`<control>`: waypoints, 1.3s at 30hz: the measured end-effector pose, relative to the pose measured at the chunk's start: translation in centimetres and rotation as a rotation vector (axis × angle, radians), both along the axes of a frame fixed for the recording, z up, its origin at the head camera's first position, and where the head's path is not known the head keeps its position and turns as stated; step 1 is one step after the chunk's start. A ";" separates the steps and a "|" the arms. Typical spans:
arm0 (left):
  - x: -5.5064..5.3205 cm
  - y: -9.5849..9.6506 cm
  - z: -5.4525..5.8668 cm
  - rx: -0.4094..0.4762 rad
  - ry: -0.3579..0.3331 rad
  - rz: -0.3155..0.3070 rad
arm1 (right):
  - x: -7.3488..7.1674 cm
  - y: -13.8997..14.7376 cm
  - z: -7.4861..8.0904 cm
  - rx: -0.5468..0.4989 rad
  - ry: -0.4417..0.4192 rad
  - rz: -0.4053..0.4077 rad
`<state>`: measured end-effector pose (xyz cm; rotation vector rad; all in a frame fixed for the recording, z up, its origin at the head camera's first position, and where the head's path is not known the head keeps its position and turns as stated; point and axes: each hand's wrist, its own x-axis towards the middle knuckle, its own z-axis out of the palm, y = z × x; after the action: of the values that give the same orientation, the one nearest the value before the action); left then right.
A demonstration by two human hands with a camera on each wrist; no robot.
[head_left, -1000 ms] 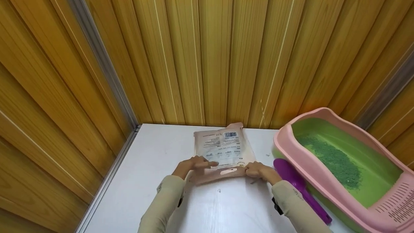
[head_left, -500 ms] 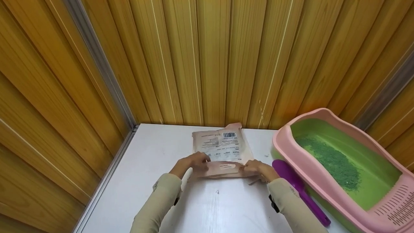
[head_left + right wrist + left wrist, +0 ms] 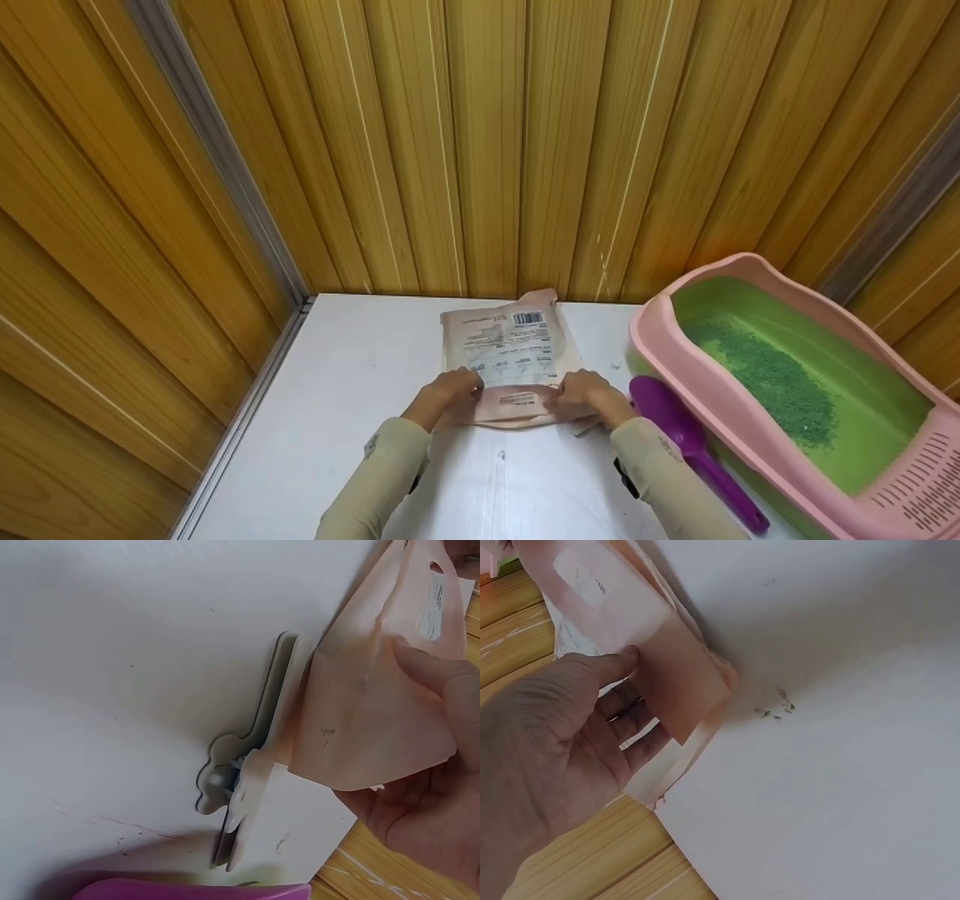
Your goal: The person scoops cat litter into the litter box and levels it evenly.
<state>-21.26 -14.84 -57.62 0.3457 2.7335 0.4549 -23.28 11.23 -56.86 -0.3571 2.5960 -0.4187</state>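
A pale pink printed plastic bag (image 3: 502, 337) lies flat on the white table, its barcode towards the back wall. The near end, which has an oval handle hole, is folded back over the bag as a flap (image 3: 517, 403). My left hand (image 3: 451, 394) pinches the flap's left side; in the left wrist view the thumb lies on top and the fingers (image 3: 634, 716) underneath. At the other side my right hand (image 3: 589, 394) pinches the flap, thumb (image 3: 424, 667) on top. A grey bag clip (image 3: 236, 776) lies beside the bag's right corner, mostly hidden in the head view.
To the right stands a pink-rimmed green litter tray (image 3: 705, 360) with green granules (image 3: 772, 375) inside. A purple scoop (image 3: 675, 420) lies along its left side, close to my right forearm. Wood-panelled walls (image 3: 480, 150) border the table (image 3: 337, 390) behind and at left.
The bag's near end has been folded over, away from me, by both hands. My left fingers, earlier laid across the bag, now pinch the flap's left side.
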 end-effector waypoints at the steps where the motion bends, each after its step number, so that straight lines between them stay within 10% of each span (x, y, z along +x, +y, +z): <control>1: 0.0 0.1 -0.3 -0.014 0.013 -0.014 | 0.0 0.0 -0.1 0.004 0.005 -0.006; 6: 0.0 0.3 -2.2 -0.109 0.169 -0.094 | -0.3 -0.2 -1.0 0.006 0.101 -0.009; 11: 0.3 0.2 -3.1 -0.139 0.272 -0.155 | -0.2 -0.7 -2.8 0.037 0.377 0.042; 17: 1.0 -0.1 -2.7 -0.076 0.259 -0.198 | 0.8 -0.5 -4.9 0.175 0.752 0.244; 21: 1.6 -0.1 -2.2 -0.026 0.235 -0.218 | 1.2 0.1 -5.6 0.090 0.914 0.429; 27: 1.9 -0.2 -2.2 -0.042 0.260 -0.236 | 2.3 1.1 -5.6 -0.052 0.787 0.582; 39: 1.8 -0.4 -2.7 -0.009 0.330 -0.286 | 3.5 -0.6 -4.0 0.138 0.605 0.490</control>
<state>-19.51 -15.22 -60.32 0.8641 2.9294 0.3311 -19.80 10.64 -60.86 -1.1898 2.9319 0.0582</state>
